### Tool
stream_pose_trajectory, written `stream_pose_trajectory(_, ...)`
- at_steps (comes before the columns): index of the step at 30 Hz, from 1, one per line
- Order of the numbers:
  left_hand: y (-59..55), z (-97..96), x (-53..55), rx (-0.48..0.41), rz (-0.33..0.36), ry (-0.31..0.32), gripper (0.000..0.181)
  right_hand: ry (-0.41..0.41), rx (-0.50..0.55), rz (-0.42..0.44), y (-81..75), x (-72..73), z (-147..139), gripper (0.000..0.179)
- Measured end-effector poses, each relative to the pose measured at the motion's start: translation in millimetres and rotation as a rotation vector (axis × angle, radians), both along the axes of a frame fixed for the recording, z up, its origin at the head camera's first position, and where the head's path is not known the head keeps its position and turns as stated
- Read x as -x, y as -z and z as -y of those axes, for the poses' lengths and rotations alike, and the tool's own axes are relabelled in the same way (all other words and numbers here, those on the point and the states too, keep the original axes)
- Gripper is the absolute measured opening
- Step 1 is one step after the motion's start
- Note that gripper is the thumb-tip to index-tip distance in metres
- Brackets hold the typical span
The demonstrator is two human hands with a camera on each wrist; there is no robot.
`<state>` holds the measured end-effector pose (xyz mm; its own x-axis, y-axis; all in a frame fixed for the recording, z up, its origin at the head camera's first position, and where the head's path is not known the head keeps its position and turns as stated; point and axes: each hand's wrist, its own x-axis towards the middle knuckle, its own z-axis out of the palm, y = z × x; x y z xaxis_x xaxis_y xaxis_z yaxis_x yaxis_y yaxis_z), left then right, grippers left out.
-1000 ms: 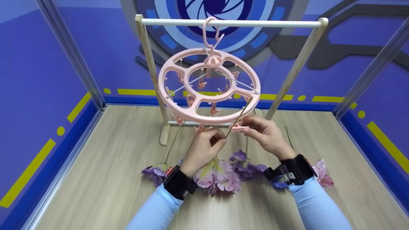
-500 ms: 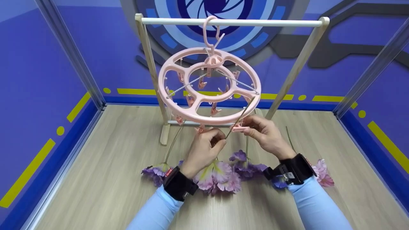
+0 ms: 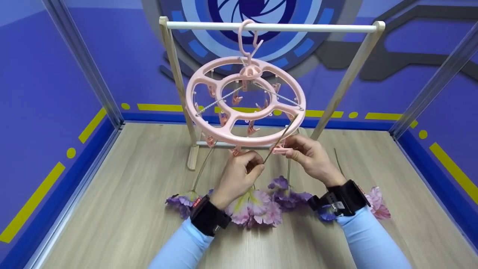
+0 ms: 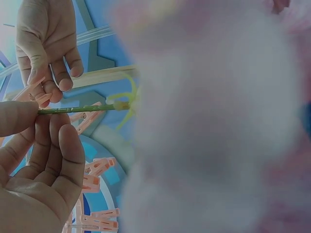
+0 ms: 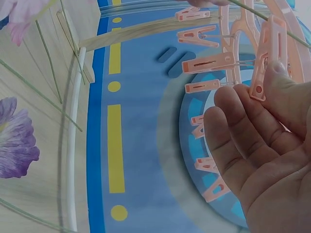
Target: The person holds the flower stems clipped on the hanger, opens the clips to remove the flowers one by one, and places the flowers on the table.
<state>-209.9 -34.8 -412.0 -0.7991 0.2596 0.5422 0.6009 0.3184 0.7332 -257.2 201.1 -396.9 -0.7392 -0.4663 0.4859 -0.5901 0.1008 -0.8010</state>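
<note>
My left hand (image 3: 239,173) pinches the stem (image 3: 278,140) of an artificial flower between thumb and fingers. Its pale pink bloom (image 3: 254,209) hangs below that hand and blurs large in the left wrist view. The bare stem slants up to the right, across the front rim of a round pink clip hanger (image 3: 224,133). My right hand (image 3: 313,158) holds a pink clothespin (image 5: 269,48) at the hanger's front right, between thumb and index finger, the other fingers loosely bent. The stem passes close beside this clothespin in the head view.
The hanger hooks over the white bar (image 3: 310,27) of a wooden rack, several clothespins dangling under it. Several flowers lie on the table: purple blooms (image 3: 181,203) at left, another purple one (image 3: 289,196) near the middle, a pink one (image 3: 378,203) at right. Blue walls surround the table.
</note>
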Motion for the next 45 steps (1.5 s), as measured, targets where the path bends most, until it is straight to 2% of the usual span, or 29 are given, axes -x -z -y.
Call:
stream_pose_trajectory(7, 0.1, 1.6, -0.3, 0.002, 0.004, 0.005, 0.005, 0.001, 0.001, -0.009, 0.7, 1.1, 0.4, 0.018)
stream_pose_trajectory(13, 0.6, 3.5, 0.5, 0.01, -0.008, 0.013, 0.004, 0.013, -0.013, 0.024, -0.9, 0.7, 0.3, 0.02)
stream_pose_trajectory(21, 1.1, 4.1, -0.2, -0.001, 0.017, 0.031, 0.004, 0.004, -0.017, 0.045, -3.0, 0.0, 0.3, 0.021)
stream_pose_trajectory(34, 0.7, 7.4, -2.2, 0.003, 0.021, 0.023, 0.004, 0.047, -0.024, 0.036, -0.9, -1.0, -1.5, 0.022)
stream_pose_trajectory(38, 0.4, 8.6, -3.5, 0.006, 0.032, 0.018, 0.004, 0.036, 0.003, 0.056, -0.5, -1.1, -1.2, 0.024)
stream_pose_trajectory(45, 0.1, 9.3, -4.2, 0.023, 0.006, 0.001, 0.004, 0.03, 0.022, 0.068, 1.3, -0.6, -1.6, 0.025)
